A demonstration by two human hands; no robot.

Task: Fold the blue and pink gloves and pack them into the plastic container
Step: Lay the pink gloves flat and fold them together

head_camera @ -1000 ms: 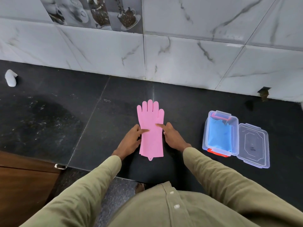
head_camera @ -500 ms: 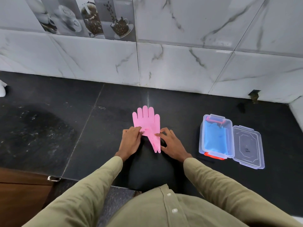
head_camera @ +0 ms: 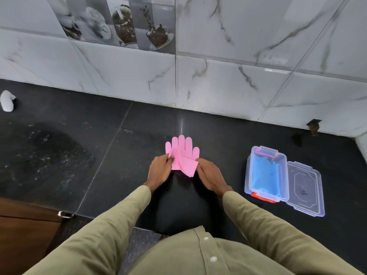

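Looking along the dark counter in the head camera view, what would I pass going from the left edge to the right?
White object → left hand → pink glove → right hand → plastic container holding the blue glove → its clear lid.

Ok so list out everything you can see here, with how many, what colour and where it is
pink glove: one, pink, centre of the counter, cuff end folded up over the palm
blue glove: blue, inside the container; count unclear
plastic container: one, clear with red clips, right of the pink glove
lid: one, clear, lying open beside the container's right edge
white object: one, white, far left of the counter
counter: one, black stone, below the marble wall tiles
left hand: pinching the pink glove's left edge
right hand: pinching its right edge
sleeves: two, olive
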